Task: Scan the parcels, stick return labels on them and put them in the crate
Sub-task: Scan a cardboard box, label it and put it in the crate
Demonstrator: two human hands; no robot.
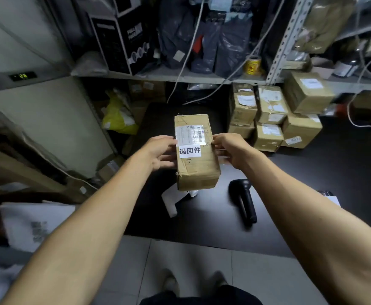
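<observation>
- The parcel [196, 153] is held up at the centre of the view, above the black table [290, 183]; its long axis runs from 12 to 6 o'clock, label side up.
- The left hand [160, 151] grasps its 9 o'clock edge, fingers curled under and thumb on top; the right hand [229, 149] pinches the 3 o'clock edge the same way.
- A white return label [190, 151] already sits on top, touching the shipping label [192, 134] at its 12 o'clock side.
- It looks a stiff, taped cardboard box — probably light, since fingertips alone carry it; the long side edges give the surest hold, as tape may be slick.
- The scanner [242, 200] lies on the table at 5 o'clock; stacked boxes [274, 116] wait at 2 o'clock.
- No crate is clearly in view.
</observation>
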